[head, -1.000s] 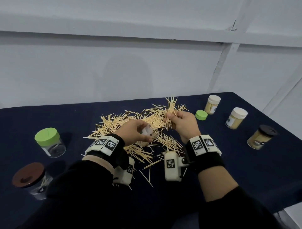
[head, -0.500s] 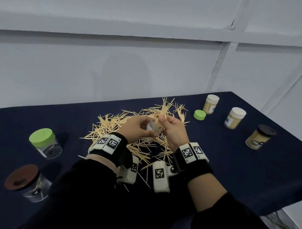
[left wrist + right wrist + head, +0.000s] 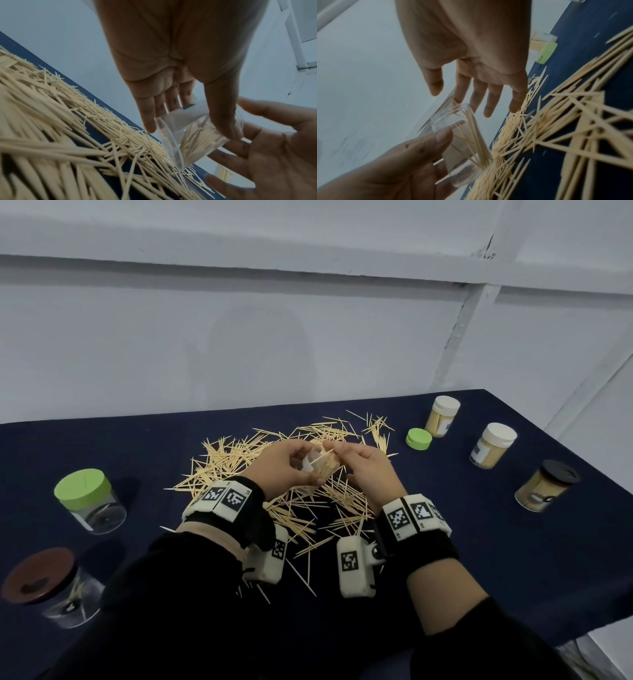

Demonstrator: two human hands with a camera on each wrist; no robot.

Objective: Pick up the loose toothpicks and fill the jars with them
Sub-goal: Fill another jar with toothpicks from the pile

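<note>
Over the toothpicks [image 3: 239, 460] our left hand [image 3: 281, 463] grips the jar [image 3: 320, 470] — label unreadable; right hand [image 3: 363, 463] spread beside it.

jar [image 3: 320, 470] mostly hidden between both hands in head view | near toothpicks [image 3: 42, 155] blurred in left wrist view | brown-lidded jar [image 3: 44, 583] near left, contents too dim to tell | labels on far-right jars [image 3: 493, 448] too small to read
</note>
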